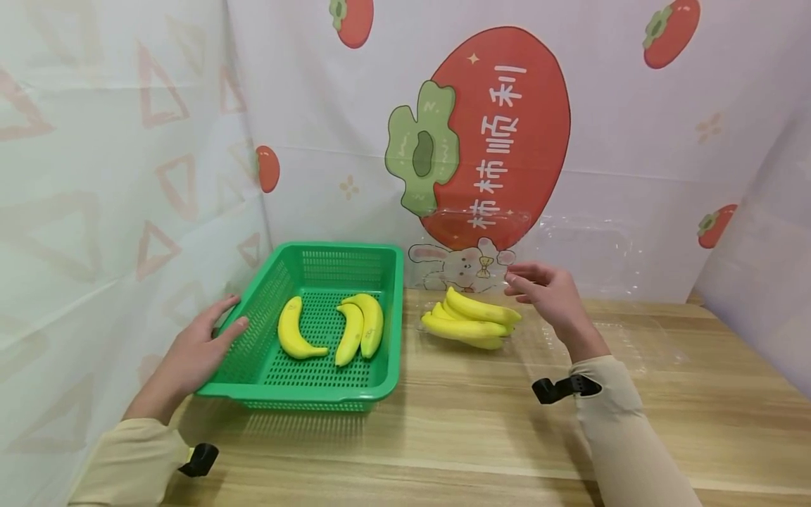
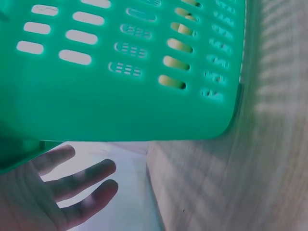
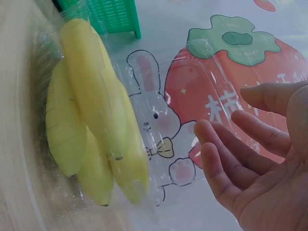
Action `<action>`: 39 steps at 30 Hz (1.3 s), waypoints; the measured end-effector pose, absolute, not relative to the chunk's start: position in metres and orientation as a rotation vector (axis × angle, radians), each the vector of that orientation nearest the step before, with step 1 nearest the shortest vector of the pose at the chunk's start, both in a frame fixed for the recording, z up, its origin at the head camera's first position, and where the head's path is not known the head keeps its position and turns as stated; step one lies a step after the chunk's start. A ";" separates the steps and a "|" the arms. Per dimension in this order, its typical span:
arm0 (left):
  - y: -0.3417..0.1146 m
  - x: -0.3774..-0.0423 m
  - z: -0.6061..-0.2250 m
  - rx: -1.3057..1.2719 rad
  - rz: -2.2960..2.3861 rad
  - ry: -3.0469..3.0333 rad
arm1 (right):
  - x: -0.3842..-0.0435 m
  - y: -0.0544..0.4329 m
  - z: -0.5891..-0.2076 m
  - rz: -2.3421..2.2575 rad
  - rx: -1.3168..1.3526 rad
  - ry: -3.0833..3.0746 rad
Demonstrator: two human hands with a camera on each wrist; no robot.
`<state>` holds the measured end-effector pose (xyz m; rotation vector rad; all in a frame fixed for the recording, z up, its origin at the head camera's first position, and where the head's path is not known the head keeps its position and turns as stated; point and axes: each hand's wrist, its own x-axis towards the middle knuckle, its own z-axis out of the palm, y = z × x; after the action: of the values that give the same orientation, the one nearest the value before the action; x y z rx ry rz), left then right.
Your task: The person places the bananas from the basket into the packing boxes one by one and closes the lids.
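My left hand [image 1: 201, 345] lies at the left rim of a green plastic basket [image 1: 394, 338], fingers extended along its outside. In the left wrist view those fingers [image 2: 82, 180] show beneath the basket wall [image 2: 120, 106]. Inside the basket lie a single banana [image 1: 291, 331] on the left and two bananas side by side, one of them [image 1: 372, 325] nearer the right wall. My right hand [image 1: 548, 292], fingers loosely bent and holding nothing, hovers right of several bananas [image 1: 465, 328] piled in a clear plastic clamshell box [image 3: 67, 202]. Its transparent lid stands raised behind them.
Another clear plastic box [image 1: 608, 341] stands with its lid up to the right, behind my right forearm. A patterned cloth [image 1: 342, 204] hangs behind the wooden table [image 1: 443, 436], and a second cloth wall [image 1: 127, 211] rises close on the left.
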<state>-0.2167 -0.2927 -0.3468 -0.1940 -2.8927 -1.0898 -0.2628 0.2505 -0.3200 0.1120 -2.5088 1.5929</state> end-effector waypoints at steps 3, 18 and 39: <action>-0.291 -0.217 -0.348 -0.234 -0.985 -2.848 | -0.262 0.253 -0.318 1.619 0.096 -2.474; -0.268 -0.219 -0.319 -0.308 -0.662 -2.738 | -0.268 0.268 -0.300 1.613 -0.038 -2.421; -0.136 -0.269 -0.233 -0.552 -0.814 -2.947 | -0.305 0.277 -0.255 1.732 -0.162 -2.479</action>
<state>-0.2695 -0.1355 -0.2328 -0.5522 -2.9468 -0.8135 -0.3051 0.2770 -0.2552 -0.1621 -2.4794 1.7318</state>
